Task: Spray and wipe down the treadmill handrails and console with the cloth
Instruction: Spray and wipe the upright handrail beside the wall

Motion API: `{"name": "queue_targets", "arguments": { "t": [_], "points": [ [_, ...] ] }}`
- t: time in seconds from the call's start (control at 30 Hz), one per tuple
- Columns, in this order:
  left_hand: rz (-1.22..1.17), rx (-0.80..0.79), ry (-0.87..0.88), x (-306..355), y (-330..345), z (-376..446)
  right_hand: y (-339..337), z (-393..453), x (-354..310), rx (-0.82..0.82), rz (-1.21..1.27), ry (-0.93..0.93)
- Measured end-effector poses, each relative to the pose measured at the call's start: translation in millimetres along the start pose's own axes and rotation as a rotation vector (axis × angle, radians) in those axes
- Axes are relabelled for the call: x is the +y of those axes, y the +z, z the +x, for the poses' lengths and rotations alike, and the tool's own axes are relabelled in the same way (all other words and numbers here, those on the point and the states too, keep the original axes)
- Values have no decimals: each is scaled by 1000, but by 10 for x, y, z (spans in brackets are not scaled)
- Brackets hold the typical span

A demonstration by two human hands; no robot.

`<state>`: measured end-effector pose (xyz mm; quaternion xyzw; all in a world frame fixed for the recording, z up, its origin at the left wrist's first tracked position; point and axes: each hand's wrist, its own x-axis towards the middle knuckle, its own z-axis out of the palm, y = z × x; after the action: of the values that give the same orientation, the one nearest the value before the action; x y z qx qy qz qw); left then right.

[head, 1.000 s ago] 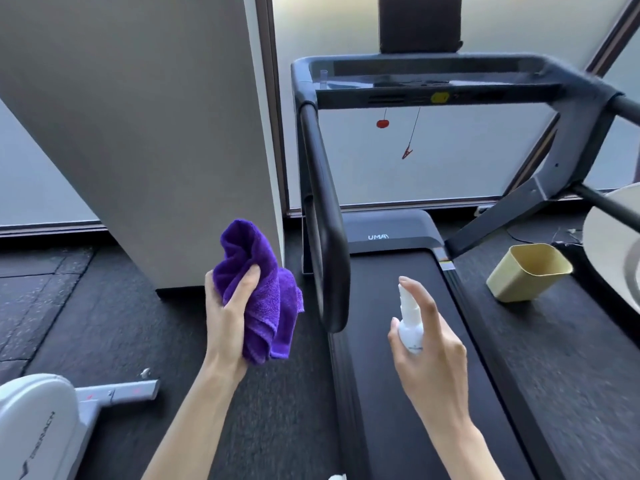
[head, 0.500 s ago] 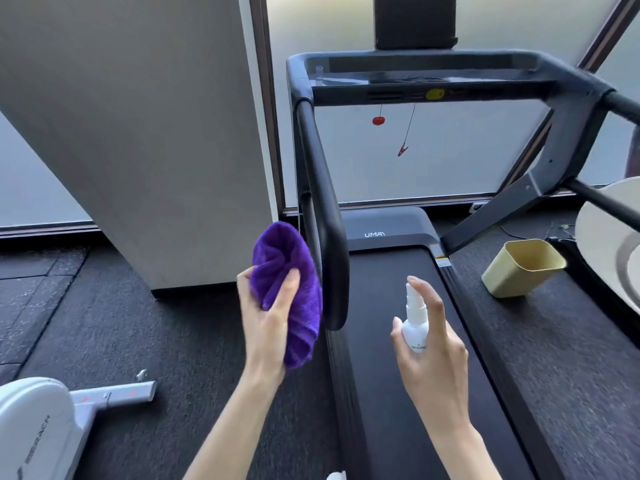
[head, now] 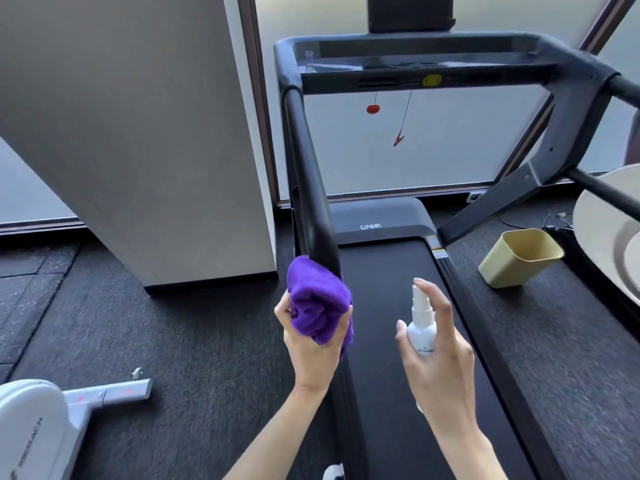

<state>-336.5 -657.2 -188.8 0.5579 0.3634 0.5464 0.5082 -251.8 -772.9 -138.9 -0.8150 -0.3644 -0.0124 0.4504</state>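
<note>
One treadmill belt point(head: 408, 341) | black rubber floor point(head: 207, 341) | frosted window point(head: 433, 150)

Left handrail point(head: 304, 161) has open floor point(head: 194, 341) on its outer side, but the big white panel point(head: 138, 133) stands close beside the upper stretch — tight gap up there imo. Between the rails it's open over the belt point(head: 391, 306) right up to the console point(head: 426, 69), w/ only a red clip point(head: 398, 140) and red tag point(head: 373, 109) dangling under it. Right side's more cramped — yellow bin point(head: 519, 258) and a round white thing point(head: 609, 230) sit by the right upright point(head: 540, 168).
</note>
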Motion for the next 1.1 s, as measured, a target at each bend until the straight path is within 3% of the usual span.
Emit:
{"name": "queue_targets", "arguments": {
  "t": [0.07, 0.23, 0.33, 0.5, 0.57, 0.7, 0.8, 0.9, 1.1],
  "points": [
    [11, -1, -34, -20, -46, -12, 4, 3, -13, 0, 10, -11],
    [175, 58, 146, 532, 180, 405, 10, 115, -79, 13, 42, -14],
    [268, 59, 121, 750, 304, 704, 24, 177, -146, 27, 69, -38],
    [-20, -56, 9, 483, 116, 330, 47, 147, -159, 21, 62, -63],
    [-20, -84, -34, 435, 51, 219, 39, 107, -120, 14, 57, -50],
    [419, -76, 171, 713, 159, 478, 2, 101, -38, 20, 54, 4],
    [603, -161, 5, 905, 336, 1051, 8, 207, -41, 26, 50, -13],
    [527, -241, -251, 960, 464, 1614, 52, 388, -89, 20, 66, -52],
    [553, -222, -324, 888, 635, 2113, 212, 898, -204, 25, 134, -122]
  ]
}}
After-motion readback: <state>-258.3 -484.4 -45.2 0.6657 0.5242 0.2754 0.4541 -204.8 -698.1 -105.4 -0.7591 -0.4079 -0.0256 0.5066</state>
